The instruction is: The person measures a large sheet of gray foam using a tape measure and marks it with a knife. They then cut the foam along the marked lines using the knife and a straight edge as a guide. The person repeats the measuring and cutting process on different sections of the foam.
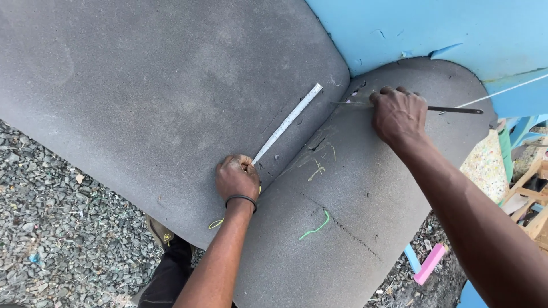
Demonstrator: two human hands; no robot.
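Pressing down on the big grey foam sheet [148,91], the left hand [237,177] pins the near end of a long, flat, pale metal ruler [288,121], fingers curled tight over it, a black band round the wrist. The ruler runs diagonally up and away to the right, lying flat on the foam right beside the seam where a second grey foam sheet [354,228], rounded at its far end, meets the first.

Over on the right, the right hand [398,116] is clenched around a thin, dark, blade-like tool [456,109]. Its dark end sticks out to the right of the fist; a slim pale length pokes out left toward the seam. Whether that tip touches the foam, I cannot tell. The knuckles rest on the second sheet near its far edge.

That sheet carries scratches, a dark cut line running diagonally, and green and yellow chalk-like marks [315,228].

Behind both sheets sits a light blue foam block [434,28], nicked along its lower edge. Grey gravel [51,217] covers the ground at left, with the person's dark trouser leg and boot [165,251] tucked under the foam's edge. At lower right, a pink foam offcut [429,263] lies on the ground near wooden frame pieces [534,194].
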